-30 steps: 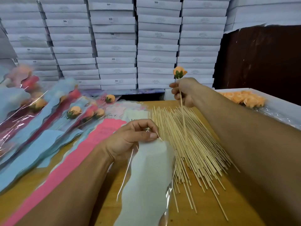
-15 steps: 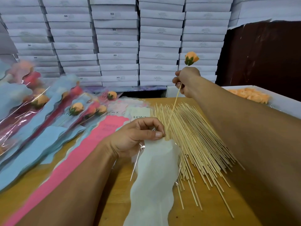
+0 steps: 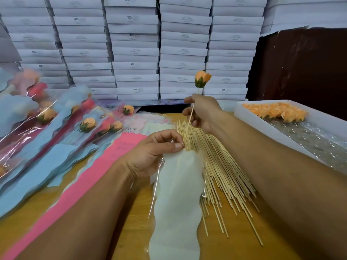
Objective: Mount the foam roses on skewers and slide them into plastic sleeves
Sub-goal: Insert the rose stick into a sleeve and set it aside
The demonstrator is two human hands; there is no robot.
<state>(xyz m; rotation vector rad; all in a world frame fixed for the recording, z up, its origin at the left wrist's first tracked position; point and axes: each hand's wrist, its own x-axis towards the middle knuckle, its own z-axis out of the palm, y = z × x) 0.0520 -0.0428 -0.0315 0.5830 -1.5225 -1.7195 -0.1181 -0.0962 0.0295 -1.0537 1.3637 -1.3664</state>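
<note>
My right hand point(image 3: 201, 112) pinches a wooden skewer point(image 3: 190, 121) that carries an orange foam rose point(image 3: 202, 78) at its upper end. The skewer slants down and left, its lower tip right at the mouth of a pale plastic sleeve point(image 3: 178, 199). My left hand point(image 3: 154, 153) pinches that sleeve's top edge, holding it at the mouth. The sleeve lies lengthwise on the wooden table point(image 3: 131, 212) toward me. A loose pile of bare skewers point(image 3: 219, 171) spreads out just right of the sleeve.
A white tray point(image 3: 262, 124) at the right holds several loose orange roses point(image 3: 276, 112). Finished sleeved roses point(image 3: 56, 128) in blue and pink sleeves lie fanned at the left. A pink sleeve point(image 3: 90, 177) lies beside my left arm. Stacked white boxes point(image 3: 135, 53) line the back.
My right hand tilted the skewered rose and brought its lower tip down and left to the sleeve's mouth. My left hand kept its pinch on the sleeve.
</note>
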